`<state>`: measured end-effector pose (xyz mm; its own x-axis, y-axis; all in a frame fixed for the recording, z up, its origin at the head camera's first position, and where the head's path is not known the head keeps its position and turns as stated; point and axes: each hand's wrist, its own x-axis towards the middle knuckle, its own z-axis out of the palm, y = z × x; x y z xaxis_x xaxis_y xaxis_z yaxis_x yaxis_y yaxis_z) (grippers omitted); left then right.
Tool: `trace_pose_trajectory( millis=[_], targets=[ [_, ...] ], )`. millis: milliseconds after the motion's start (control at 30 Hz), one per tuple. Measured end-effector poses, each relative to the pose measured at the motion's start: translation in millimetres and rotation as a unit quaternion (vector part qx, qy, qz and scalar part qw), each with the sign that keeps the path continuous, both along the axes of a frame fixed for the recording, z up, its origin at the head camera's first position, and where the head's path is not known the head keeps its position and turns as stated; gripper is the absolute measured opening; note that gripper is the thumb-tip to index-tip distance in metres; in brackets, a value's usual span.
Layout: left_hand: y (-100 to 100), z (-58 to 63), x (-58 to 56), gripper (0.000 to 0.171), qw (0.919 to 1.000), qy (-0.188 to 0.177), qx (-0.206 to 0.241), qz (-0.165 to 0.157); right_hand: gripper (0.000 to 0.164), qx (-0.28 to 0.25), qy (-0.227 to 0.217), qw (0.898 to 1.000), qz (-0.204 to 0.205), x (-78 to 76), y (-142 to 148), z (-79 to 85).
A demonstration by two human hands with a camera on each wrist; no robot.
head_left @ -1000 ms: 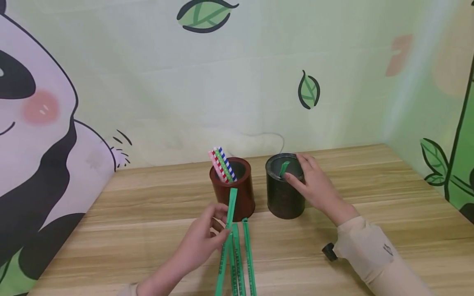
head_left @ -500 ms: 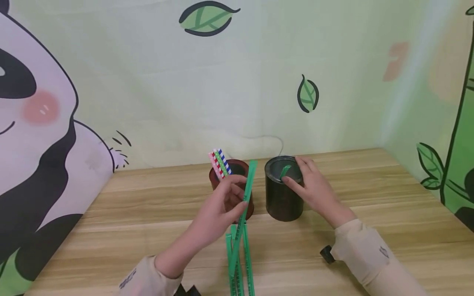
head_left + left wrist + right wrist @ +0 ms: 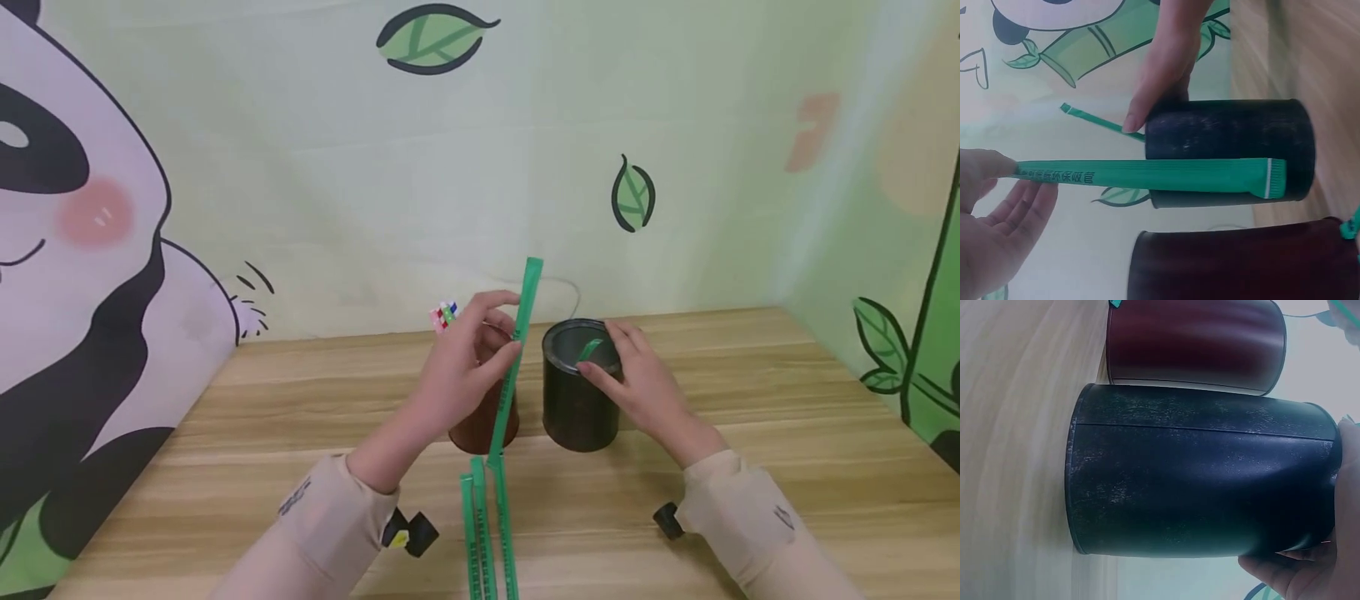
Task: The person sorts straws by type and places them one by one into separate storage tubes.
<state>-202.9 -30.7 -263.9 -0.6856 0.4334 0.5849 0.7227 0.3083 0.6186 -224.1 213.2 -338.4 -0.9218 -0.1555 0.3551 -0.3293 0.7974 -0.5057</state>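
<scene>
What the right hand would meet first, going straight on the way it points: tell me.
The black cup, which the right hand grips near its rim. Past it, the green strip roughly lines up in the head view, though depth is unclear.

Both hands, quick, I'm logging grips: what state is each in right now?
Left hand: closed, holding a green wrapped straw.
Right hand: closed, holding the black cylindrical cup near its rim.

Black cup: leather-like, scuffed, dull sheen
Red cup: leather-like, smooth, soft gloss
Green wrapper: thin, smooth, paper or plastic unclear
Table: wood-grained, smooth, low sheen
Backdrop: creased cloth, mostly matt
Sleeves: matt cloth
</scene>
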Motion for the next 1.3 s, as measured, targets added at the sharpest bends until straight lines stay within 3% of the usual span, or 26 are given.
trace_pose_trajectory(
  millis=[467,733,900,1300],
  targets=[
    [33,36.9,-20.0,0.046,0.9929,0.089,0.052,0.060,0.085,0.004,0.008,1.000,-0.008,2.7,9,1.8],
    [46,44.2,-33.2,0.043,0.9783,0.146,0.128,0.073,0.089,0.010,0.014,1.000,-0.005,1.9,10,0.5],
    [57,38.8,-38.1,0.044,0.9745,0.156,0.148,0.063,0.089,0.008,0.010,1.000,-0.008,1.6,9,0.2],
    [72,0.4,-41.1,0.051,0.9823,0.150,0.090,0.068,0.087,-0.007,0.005,1.000,-0.004,-1.5,3,-1.6]
  ],
)
